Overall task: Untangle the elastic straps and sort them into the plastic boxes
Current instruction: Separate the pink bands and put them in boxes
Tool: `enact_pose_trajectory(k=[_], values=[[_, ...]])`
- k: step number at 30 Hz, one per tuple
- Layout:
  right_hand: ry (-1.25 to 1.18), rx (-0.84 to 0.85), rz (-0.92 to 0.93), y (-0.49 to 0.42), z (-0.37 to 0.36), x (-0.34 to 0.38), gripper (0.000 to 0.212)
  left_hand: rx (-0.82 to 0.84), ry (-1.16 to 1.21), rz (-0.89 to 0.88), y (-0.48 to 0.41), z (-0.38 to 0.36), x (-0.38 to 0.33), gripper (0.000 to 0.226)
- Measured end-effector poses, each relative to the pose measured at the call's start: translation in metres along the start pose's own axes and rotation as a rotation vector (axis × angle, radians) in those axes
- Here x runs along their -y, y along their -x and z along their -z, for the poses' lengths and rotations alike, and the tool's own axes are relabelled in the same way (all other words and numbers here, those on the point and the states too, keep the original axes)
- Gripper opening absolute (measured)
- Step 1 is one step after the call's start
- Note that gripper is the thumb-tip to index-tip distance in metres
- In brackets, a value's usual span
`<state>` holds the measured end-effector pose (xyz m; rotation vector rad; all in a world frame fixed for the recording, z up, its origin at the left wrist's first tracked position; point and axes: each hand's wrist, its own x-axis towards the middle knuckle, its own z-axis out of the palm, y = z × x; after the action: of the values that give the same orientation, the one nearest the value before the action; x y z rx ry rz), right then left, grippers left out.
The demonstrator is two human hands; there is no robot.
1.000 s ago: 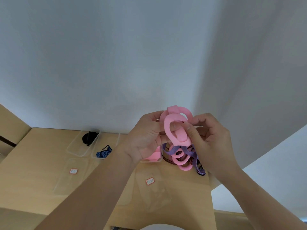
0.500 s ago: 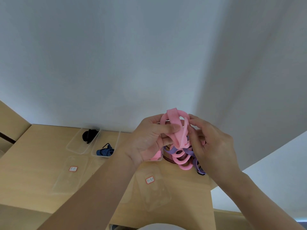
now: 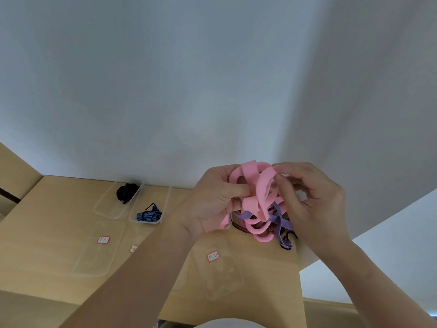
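I'm seeing both hands working centre-right of the frame, raised above the wooden table [image 3: 47, 221]. The left hand [image 3: 212, 202] is gripping the pink elastic strap [image 3: 262, 188], thumb and fingers curling round its loops. The right hand [image 3: 312, 202] is pinching the same strap's upper band with its fingertips. A purple strap [image 3: 279, 221] is hanging tangled in the pink loops just below the hands (something thin and dark in there too, can't tell what). At left-centre, two clear plastic boxes are sitting side by side: the left box [image 3: 104, 209] is holding a black strap [image 3: 126, 191], the right box [image 3: 168, 197] a blue striped strap [image 3: 149, 215]. Labelled clear lids [image 3: 99, 256] are lying lower in the frame.
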<state>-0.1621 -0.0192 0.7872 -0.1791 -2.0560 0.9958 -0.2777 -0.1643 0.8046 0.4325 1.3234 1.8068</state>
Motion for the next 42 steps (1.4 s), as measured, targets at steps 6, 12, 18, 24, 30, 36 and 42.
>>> enact_pose_trajectory(k=[6,12,18,24,30,36,42], values=[[-0.241,0.095,-0.213,-0.003,0.003,0.005,0.027,0.069,-0.161,0.011,0.001,0.011,-0.006,0.033],[-0.541,0.224,-0.329,-0.013,0.007,0.009,0.018,0.235,-0.222,0.026,0.006,0.017,-0.014,0.036],[-0.763,0.331,-0.477,-0.023,0.010,0.011,0.014,0.265,-0.048,0.077,0.006,0.016,-0.016,0.029],[-0.687,0.145,-0.632,-0.031,-0.001,0.002,0.008,-0.067,0.013,-0.094,-0.008,0.005,-0.002,0.034],[-0.402,0.140,-0.498,-0.023,0.000,-0.001,0.011,-0.412,-0.101,-0.271,-0.014,0.006,-0.001,0.024],[-0.389,0.559,-0.270,-0.027,0.020,0.013,0.011,-0.520,-0.160,-0.297,-0.017,0.003,0.005,0.022],[-0.313,0.385,-0.284,-0.028,0.012,0.014,0.014,-0.350,-0.257,-0.308,-0.013,-0.006,0.004,0.027]])
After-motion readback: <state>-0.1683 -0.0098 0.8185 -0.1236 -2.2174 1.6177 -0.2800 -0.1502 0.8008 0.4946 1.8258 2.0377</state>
